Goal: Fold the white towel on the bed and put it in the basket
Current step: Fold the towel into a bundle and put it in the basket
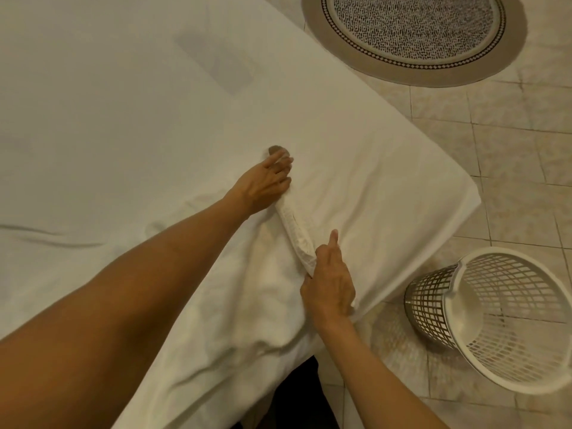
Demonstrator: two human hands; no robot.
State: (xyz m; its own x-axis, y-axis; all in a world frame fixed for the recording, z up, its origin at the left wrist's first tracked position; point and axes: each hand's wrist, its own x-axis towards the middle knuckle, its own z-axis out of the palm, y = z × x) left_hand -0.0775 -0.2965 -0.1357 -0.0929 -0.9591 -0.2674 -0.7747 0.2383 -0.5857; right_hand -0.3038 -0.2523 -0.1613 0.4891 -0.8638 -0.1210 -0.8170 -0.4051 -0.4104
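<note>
A white towel [295, 229] lies on the bed [123, 103] near its right corner, its raised edge running as a narrow band between my two hands. My left hand [266, 184] pinches the far end of that edge. My right hand [329, 284] grips the near end, its forefinger stretched out along the cloth. The rest of the towel blends into the white sheet, so its outline is hard to tell. A white plastic mesh basket [433, 305] stands on the floor to the right of the bed, with nothing in it.
Beige tiled floor [510, 150] lies to the right of the bed. An oval patterned rug [411, 35] sits at the top right. A faint grey rectangle [216, 63] shows on the sheet farther back. My dark-clothed legs [297, 397] are at the bed's front edge.
</note>
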